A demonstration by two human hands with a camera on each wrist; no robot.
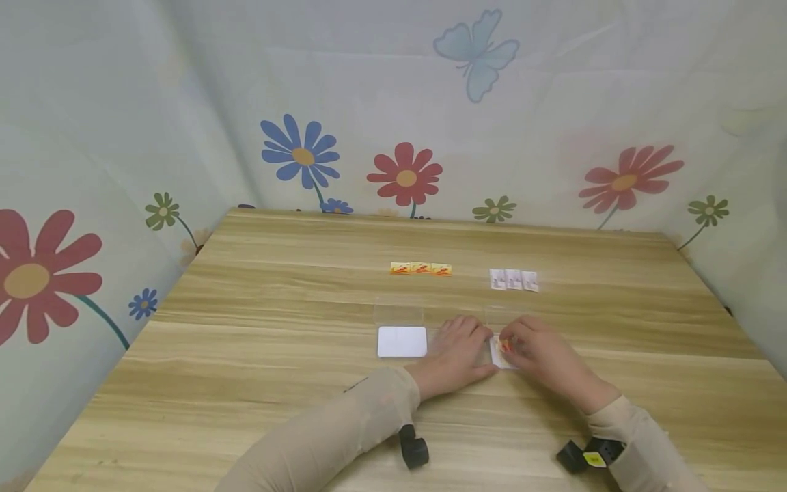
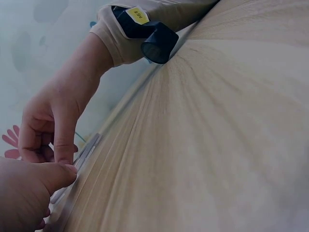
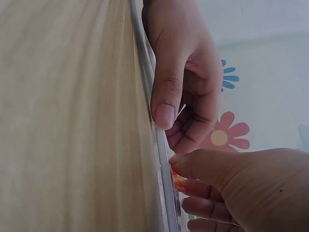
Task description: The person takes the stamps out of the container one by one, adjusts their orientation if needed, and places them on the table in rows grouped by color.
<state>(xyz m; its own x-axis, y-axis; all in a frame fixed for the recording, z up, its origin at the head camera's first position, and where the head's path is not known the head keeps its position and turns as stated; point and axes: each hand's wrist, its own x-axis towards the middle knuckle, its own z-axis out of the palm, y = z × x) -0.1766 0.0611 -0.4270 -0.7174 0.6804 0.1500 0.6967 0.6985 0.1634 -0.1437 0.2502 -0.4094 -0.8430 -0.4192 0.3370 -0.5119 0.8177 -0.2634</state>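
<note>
Left to right on my bench (image 1: 258,383): a white box (image 1: 402,342), my left grip (image 1: 451,352) holding the edge of a second box (image 3: 168,193), and my right grip (image 1: 547,352) pinching an orange-printed card (image 1: 506,345) over that box.

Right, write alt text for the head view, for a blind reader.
A person's right hand pinches a reddish piece at a small white case on a wooden table, the left hand touching the case's left side. Farther left lies a flat white rectangle; beyond are three yellow-and-red pieces in a row and three pale pieces.
</note>
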